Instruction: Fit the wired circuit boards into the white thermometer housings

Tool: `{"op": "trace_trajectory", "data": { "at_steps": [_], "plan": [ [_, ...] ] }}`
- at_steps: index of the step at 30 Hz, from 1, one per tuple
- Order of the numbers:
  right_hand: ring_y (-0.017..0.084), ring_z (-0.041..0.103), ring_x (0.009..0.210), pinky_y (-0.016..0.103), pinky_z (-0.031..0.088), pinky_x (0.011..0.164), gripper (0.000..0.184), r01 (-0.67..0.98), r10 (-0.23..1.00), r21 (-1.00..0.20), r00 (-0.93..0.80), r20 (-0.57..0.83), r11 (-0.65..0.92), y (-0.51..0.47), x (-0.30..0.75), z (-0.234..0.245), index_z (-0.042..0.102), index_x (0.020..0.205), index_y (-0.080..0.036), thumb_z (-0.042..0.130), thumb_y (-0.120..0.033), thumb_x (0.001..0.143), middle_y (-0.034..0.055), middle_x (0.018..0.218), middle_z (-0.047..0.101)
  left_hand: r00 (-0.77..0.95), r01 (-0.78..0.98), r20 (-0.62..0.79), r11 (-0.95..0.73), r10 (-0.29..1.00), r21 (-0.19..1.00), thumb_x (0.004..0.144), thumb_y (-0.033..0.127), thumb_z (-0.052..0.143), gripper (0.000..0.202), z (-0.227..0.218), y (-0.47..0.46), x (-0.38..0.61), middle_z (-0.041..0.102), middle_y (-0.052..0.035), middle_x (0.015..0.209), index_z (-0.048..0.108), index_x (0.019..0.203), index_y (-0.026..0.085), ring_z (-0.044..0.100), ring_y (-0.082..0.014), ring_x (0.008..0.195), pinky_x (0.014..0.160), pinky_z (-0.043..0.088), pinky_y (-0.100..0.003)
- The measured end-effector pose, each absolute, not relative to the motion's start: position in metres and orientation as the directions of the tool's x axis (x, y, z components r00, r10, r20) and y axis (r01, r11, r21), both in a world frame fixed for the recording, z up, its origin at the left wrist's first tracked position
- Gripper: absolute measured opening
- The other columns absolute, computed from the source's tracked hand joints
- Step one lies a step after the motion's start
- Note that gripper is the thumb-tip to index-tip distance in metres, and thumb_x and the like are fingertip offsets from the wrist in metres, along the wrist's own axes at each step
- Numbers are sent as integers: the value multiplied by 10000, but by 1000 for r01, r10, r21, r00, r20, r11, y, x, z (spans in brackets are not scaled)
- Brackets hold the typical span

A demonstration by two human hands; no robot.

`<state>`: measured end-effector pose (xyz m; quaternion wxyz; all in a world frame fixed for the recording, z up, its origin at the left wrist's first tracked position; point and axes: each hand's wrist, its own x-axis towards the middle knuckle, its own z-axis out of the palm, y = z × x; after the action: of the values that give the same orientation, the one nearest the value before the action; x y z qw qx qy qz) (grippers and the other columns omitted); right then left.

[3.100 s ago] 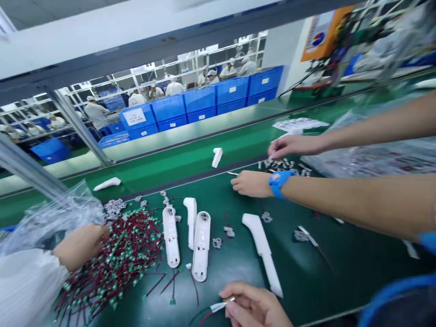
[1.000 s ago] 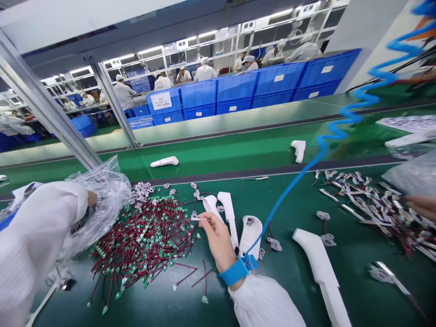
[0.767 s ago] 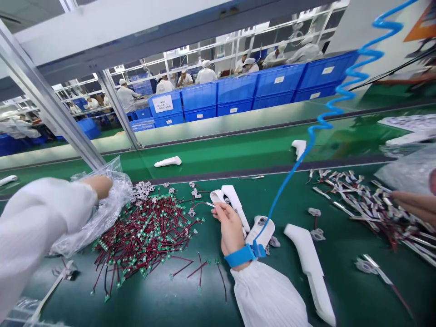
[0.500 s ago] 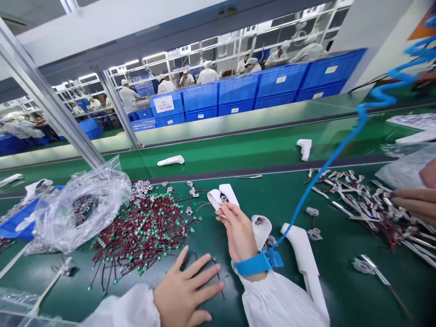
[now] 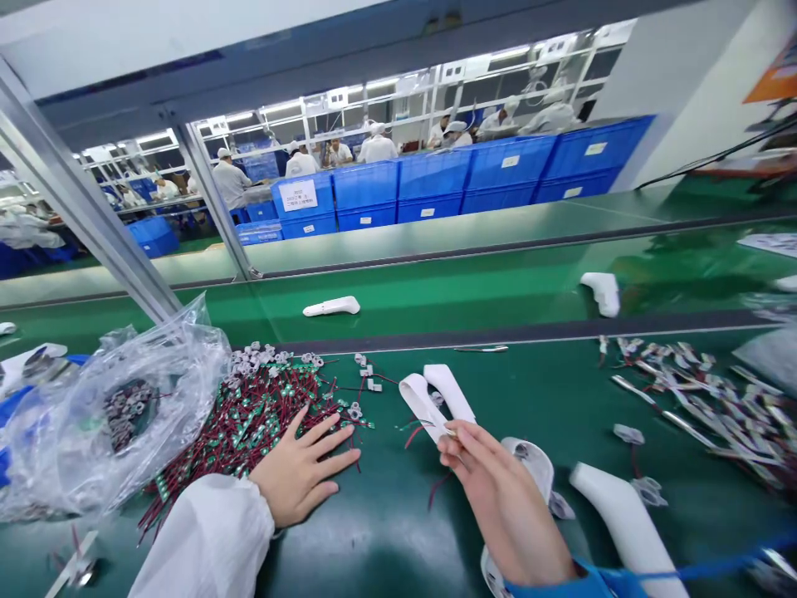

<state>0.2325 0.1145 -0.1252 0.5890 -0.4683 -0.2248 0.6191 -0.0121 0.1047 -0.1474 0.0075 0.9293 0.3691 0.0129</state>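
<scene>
My left hand (image 5: 305, 473) lies flat with fingers spread on the green mat, its fingertips at the near edge of a heap of red wires with small green boards (image 5: 249, 419). My right hand (image 5: 491, 490) is pinched on a thin red wire with a small metal tip (image 5: 429, 428), just in front of two white plastic handle shells (image 5: 436, 399). A blue wrist strap (image 5: 598, 581) sits on my right wrist. Another white shell (image 5: 529, 457) lies partly hidden under my right hand. A long white handle piece (image 5: 628, 523) lies to its right.
A crumpled clear plastic bag (image 5: 105, 415) with small parts lies at left. Small white parts (image 5: 255, 361) sit behind the wire heap. More wired parts (image 5: 703, 399) are spread at right. White housings (image 5: 332, 307) (image 5: 601, 292) ride the green conveyor belt (image 5: 473, 291). Blue crates (image 5: 436, 178) and workers stand beyond.
My left hand left the plastic bag and came down flat by the wire heap. My right hand drew back toward me with the wire. The coiled blue cord dropped out of view.
</scene>
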Motion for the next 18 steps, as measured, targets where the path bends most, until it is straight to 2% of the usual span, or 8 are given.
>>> {"op": "trace_trajectory", "data": {
  "at_steps": [6, 12, 15, 18],
  "plan": [
    [145, 479, 668, 217, 435, 575, 354, -492, 918, -814, 70, -391, -309, 118, 232, -124, 654, 634, -203, 791, -430, 400, -2, 602, 564, 694, 715, 69, -697, 717, 44, 849, 228, 364, 436, -148, 124, -23, 370, -40, 1367, 337, 1282, 266, 221, -216, 1286, 1029, 78, -505],
    [129, 462, 623, 202, 429, 540, 347, -546, 926, -794, 85, -369, -267, 115, 233, -123, 649, 609, -182, 796, -416, 400, -11, 546, 536, 613, 750, 283, -656, 738, 86, 824, 166, 403, 344, -140, 113, -11, 519, -74, 1237, 499, 1150, 220, 369, -227, 1202, 1023, 146, -520],
    [121, 464, 601, 193, 416, 502, 335, -590, 928, -781, 135, -347, -206, 113, 233, -121, 641, 619, -174, 793, -400, 424, -12, 536, 537, 461, 812, 396, -557, 795, 173, 841, 115, 353, 286, -129, 117, 4, 606, -89, 1074, 562, 1030, 162, 492, -193, 1051, 957, 324, -426],
    [108, 467, 567, 182, 391, 452, 330, -612, 931, -775, 173, -322, -155, 110, 233, -117, 635, 641, -179, 789, -390, 440, -18, 550, 555, 323, 850, 409, -451, 854, 271, 861, 133, 353, 234, -123, 147, 25, 622, -80, 945, 566, 957, 137, 547, -164, 916, 821, 441, -343]
  ]
}}
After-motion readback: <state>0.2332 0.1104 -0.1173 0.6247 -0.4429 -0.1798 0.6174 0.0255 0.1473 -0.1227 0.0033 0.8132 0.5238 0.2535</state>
